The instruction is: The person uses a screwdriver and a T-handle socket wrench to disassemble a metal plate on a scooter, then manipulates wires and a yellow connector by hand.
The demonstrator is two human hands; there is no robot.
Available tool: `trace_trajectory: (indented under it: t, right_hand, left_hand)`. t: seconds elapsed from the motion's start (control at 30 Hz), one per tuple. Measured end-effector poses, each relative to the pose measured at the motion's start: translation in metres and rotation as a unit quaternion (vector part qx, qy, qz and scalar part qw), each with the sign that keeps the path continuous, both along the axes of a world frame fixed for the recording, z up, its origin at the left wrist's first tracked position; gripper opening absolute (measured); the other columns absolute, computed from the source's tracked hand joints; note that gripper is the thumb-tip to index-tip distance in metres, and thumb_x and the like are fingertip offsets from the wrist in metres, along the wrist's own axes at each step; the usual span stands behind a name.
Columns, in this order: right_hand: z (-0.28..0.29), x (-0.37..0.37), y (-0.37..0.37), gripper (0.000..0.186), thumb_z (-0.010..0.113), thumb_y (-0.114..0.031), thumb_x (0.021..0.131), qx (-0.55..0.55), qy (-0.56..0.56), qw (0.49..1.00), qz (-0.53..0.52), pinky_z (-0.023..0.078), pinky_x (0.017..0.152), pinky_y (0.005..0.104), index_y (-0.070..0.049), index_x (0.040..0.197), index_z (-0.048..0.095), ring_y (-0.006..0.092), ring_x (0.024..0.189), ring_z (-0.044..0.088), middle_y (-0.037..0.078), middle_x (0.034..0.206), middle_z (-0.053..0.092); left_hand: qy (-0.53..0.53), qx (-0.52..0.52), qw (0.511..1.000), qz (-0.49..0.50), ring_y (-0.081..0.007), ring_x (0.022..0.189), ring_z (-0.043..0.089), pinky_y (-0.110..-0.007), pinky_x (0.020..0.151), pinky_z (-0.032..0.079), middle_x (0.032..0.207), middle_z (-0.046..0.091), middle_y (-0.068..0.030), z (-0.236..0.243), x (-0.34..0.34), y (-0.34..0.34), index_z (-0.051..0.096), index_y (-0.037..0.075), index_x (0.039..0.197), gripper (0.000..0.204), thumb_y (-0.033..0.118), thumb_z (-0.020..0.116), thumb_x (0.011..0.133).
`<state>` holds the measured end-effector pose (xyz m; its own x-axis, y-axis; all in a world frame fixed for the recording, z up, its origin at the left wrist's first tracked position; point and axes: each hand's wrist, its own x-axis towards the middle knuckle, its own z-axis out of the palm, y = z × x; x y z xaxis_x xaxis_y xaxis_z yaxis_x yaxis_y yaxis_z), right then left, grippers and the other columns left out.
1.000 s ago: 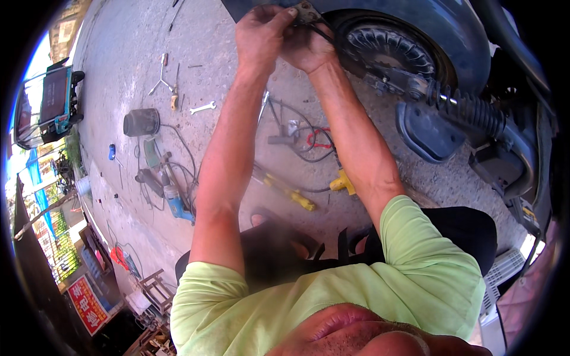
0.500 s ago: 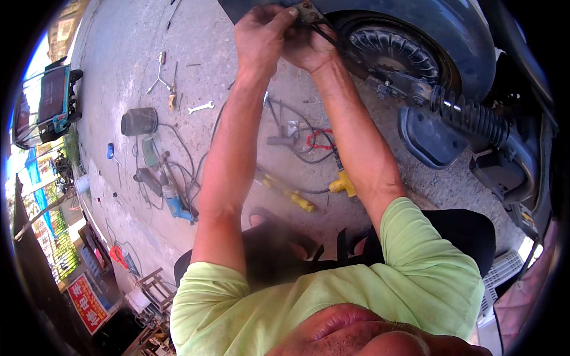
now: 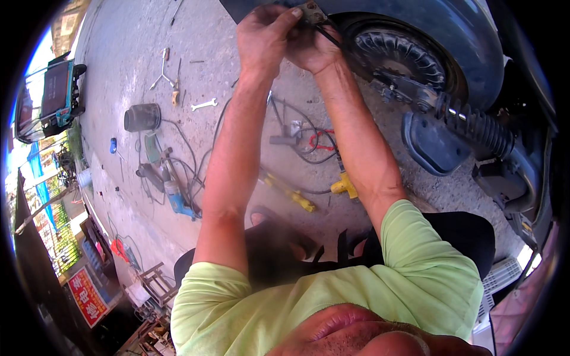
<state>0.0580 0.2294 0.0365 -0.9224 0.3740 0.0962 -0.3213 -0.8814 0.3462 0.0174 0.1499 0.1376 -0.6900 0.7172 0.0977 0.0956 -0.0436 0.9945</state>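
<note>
a dark blue vehicle body [image 3: 475,44] spans the upper right, with its wheel [image 3: 404,56] below the fender. left of the wheel, 2 hands meet: the left hand [image 3: 261,35] curls, its thumb at the plate's near edge; the right hand [image 3: 314,50] lies palm up below. whether either pinches, i cannot tell. the small metal plate [image 3: 313,12] sits just above them.

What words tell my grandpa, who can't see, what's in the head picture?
A person's left hand touches a small metal plate near a vehicle's wheel, with the right hand close by. A wrench, a blue power tool and a yellow tool lie on the grey ground.
</note>
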Motion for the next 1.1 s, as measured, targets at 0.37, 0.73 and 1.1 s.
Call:
trace_trajectory:
  t: [0.37, 0.73, 1.1]
  right_hand:
    - [0.002, -0.002, 0.001, 0.040, 0.049, -0.028, 0.095, 0.116, 0.048, 0.992, -0.017, 0.049, 0.101, 0.0408, 0.003, 0.118, 0.061, 0.0290, 0.110, 0.063, 0.017, 0.119, 0.065]
    - [0.019, 0.015, -0.002, 0.034, 0.058, -0.027, 0.098, 0.169, 0.010, 0.985, -0.029, 0.053, 0.096, 0.0355, 0.002, 0.114, 0.064, 0.0254, 0.106, 0.064, 0.015, 0.113, 0.068]
    - [0.020, 0.016, -0.003, 0.035, 0.057, -0.026, 0.098, 0.119, -0.008, 0.993, -0.018, 0.052, 0.097, 0.0374, 0.003, 0.115, 0.063, 0.0267, 0.107, 0.063, 0.016, 0.113, 0.067]
  left_hand:
    - [0.309, -0.034, 0.946, 0.088, -0.0089, 0.075, 0.063, -0.025, 0.071, 0.052, 0.084, 0.073, -0.0066, 0.007, 0.020, -0.005, 0.072, -0.003, 0.093, 0.018, 0.012, 0.077, 0.085]
    - [0.419, -0.055, 0.897, 0.132, -0.0216, 0.078, 0.071, -0.032, 0.074, 0.054, 0.086, 0.073, -0.0113, 0.006, 0.025, -0.004, 0.074, 0.003, 0.094, 0.019, 0.019, 0.074, 0.084]
    - [0.385, -0.052, 0.913, 0.126, -0.0195, 0.077, 0.070, -0.031, 0.074, 0.054, 0.085, 0.072, -0.0107, 0.005, 0.024, -0.003, 0.074, 0.003, 0.093, 0.018, 0.018, 0.074, 0.083]
